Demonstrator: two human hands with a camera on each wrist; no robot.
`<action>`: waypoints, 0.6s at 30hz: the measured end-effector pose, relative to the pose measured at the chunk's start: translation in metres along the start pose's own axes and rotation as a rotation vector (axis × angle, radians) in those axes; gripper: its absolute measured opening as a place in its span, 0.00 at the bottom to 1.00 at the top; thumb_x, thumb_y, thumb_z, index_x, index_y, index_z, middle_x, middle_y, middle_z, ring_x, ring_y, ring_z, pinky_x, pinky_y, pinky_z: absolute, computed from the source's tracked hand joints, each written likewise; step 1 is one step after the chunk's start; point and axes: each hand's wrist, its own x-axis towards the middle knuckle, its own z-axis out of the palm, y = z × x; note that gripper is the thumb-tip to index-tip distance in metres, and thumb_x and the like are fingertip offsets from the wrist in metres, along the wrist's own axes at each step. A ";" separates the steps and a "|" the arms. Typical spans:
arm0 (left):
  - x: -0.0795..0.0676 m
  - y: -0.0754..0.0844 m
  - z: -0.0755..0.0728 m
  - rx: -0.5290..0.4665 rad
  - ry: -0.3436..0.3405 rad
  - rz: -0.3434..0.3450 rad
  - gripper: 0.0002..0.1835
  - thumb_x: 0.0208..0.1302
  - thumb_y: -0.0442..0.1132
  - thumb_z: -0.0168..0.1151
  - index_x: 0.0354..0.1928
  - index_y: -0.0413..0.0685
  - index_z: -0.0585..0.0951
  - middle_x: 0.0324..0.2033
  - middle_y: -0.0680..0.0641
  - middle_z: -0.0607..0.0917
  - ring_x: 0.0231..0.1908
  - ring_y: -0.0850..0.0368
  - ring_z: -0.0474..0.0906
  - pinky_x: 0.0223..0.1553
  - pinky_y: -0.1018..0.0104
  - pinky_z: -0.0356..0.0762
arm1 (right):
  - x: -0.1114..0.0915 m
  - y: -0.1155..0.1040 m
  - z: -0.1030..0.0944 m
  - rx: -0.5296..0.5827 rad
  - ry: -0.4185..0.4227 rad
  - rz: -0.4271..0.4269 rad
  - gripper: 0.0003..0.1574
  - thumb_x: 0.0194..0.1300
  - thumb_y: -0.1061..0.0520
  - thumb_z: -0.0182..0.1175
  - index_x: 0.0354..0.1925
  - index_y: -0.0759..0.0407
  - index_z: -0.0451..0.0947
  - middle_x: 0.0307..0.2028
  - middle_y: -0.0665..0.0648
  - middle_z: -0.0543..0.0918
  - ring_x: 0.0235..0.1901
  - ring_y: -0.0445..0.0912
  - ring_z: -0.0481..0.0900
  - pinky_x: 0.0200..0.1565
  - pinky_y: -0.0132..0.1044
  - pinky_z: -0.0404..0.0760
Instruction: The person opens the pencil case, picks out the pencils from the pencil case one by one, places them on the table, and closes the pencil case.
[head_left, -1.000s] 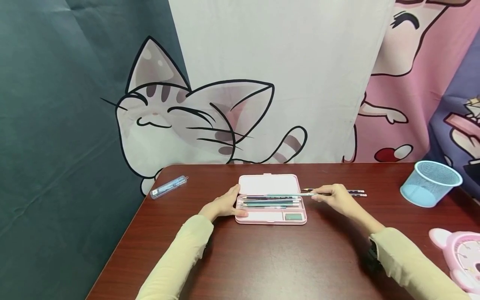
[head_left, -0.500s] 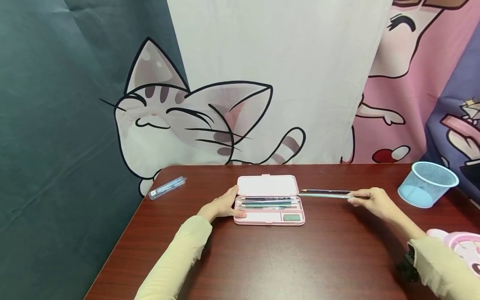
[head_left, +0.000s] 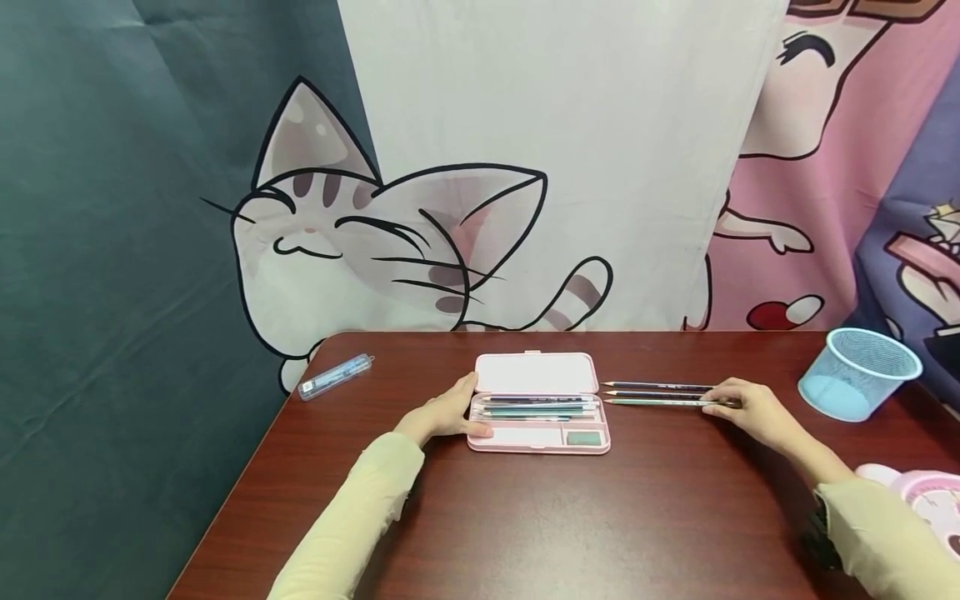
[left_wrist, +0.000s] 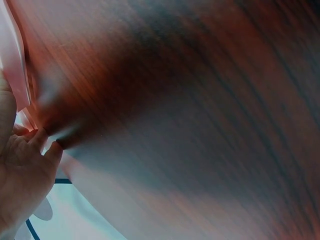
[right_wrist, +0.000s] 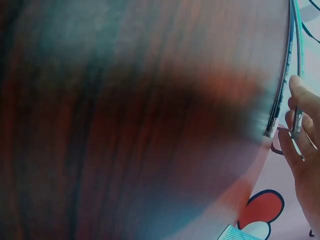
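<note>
My left hand point(head_left: 442, 412) holds the left side of an open pink pencil case point(head_left: 536, 372), thumb on its front part and fingers along the side. Several pencils point(head_left: 536, 408) lie in the case's middle section, and a green eraser point(head_left: 583, 438) sits in its front right compartment. To the right, my right hand point(head_left: 750, 408) pinches a light green pencil point(head_left: 652, 402) near its right end. It lies alongside two dark pencils point(head_left: 645, 385), in front of them, all with tips toward the case. In the right wrist view, fingers hide part of the green pencil.
A light blue mesh pen holder point(head_left: 858, 375) stands at the back right. Nearer on the right is a pink clock-like object with round ears point(head_left: 930, 500), partly covered by the sleeve. A slim clear blue case point(head_left: 335, 377) lies at the back left.
My right hand has carried the light green pencil rightward from over the case, then lowered it toward me in front of the two dark pencils. My left hand has stayed at the case.
</note>
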 end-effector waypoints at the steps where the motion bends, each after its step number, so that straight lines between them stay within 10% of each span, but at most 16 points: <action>1: 0.000 0.000 0.000 0.002 -0.002 -0.002 0.58 0.48 0.59 0.66 0.71 0.41 0.43 0.71 0.42 0.46 0.70 0.48 0.45 0.64 0.42 0.50 | 0.001 -0.001 0.000 -0.018 -0.006 0.001 0.09 0.40 0.67 0.70 0.25 0.58 0.83 0.23 0.49 0.79 0.25 0.31 0.70 0.28 0.22 0.67; 18: 0.001 -0.002 0.001 -0.007 0.002 -0.011 0.58 0.49 0.59 0.66 0.71 0.43 0.42 0.71 0.43 0.46 0.70 0.48 0.45 0.64 0.40 0.49 | 0.024 -0.013 0.007 -0.160 -0.084 -0.015 0.07 0.43 0.63 0.70 0.24 0.53 0.82 0.25 0.48 0.78 0.28 0.47 0.74 0.31 0.39 0.72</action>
